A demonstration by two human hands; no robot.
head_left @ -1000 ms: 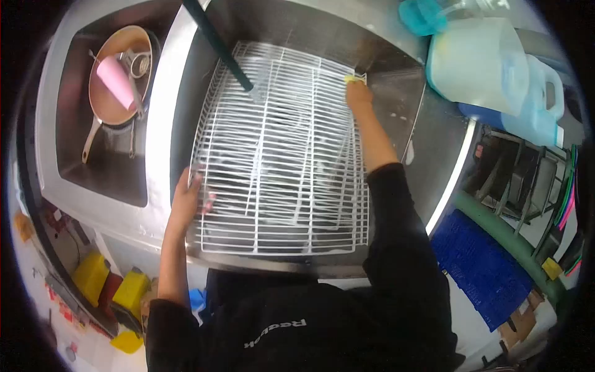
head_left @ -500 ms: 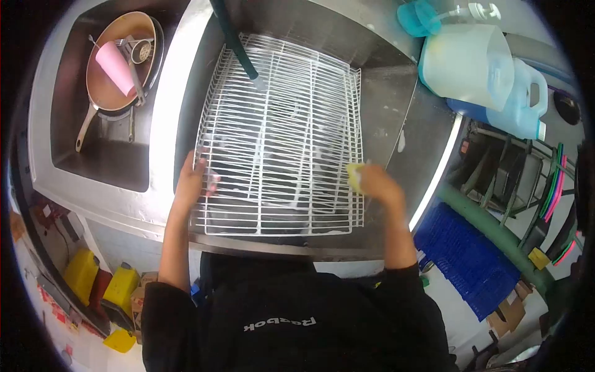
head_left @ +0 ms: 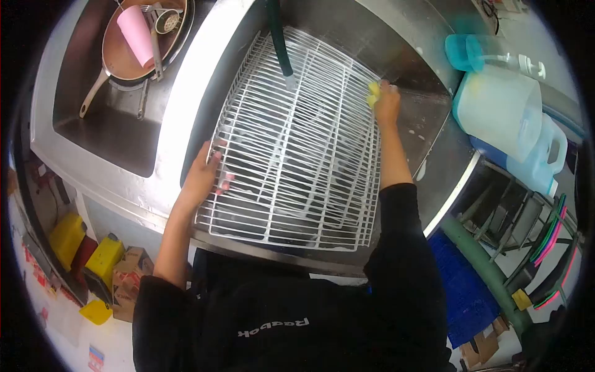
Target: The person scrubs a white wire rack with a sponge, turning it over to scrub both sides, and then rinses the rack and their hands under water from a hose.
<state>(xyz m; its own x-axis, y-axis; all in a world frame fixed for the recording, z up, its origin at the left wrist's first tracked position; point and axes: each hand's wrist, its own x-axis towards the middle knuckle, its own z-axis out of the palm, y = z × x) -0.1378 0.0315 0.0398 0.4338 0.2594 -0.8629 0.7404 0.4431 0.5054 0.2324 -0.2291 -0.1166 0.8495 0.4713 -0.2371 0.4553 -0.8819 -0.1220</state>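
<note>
A white wire rack (head_left: 282, 161) lies in the steel sink basin, with soapy streaks on and under its bars. At its left edge, my left hand (head_left: 207, 173) is wrapped around the rack, its fingertips passing through the wires. My right hand (head_left: 387, 104) grips a yellow sponge (head_left: 373, 94) against the rack's upper right edge. Part of the sponge is hidden behind my fingers. Above the rack's far side hangs a dark green hose (head_left: 279, 43) with a pale tip.
In the left basin, a frying pan (head_left: 111, 53) holds a pink cup (head_left: 135, 36) and utensils. Large plastic jugs (head_left: 499, 111) and a turquoise container (head_left: 463, 52) stand at the right. A blue crate (head_left: 462, 291) sits low on the right, with yellow containers (head_left: 102, 260) at lower left.
My right hand has slid the sponge along the right edge from near the front toward the back. My left hand keeps its hold on the left edge. The whole view has shifted and turned slightly.
</note>
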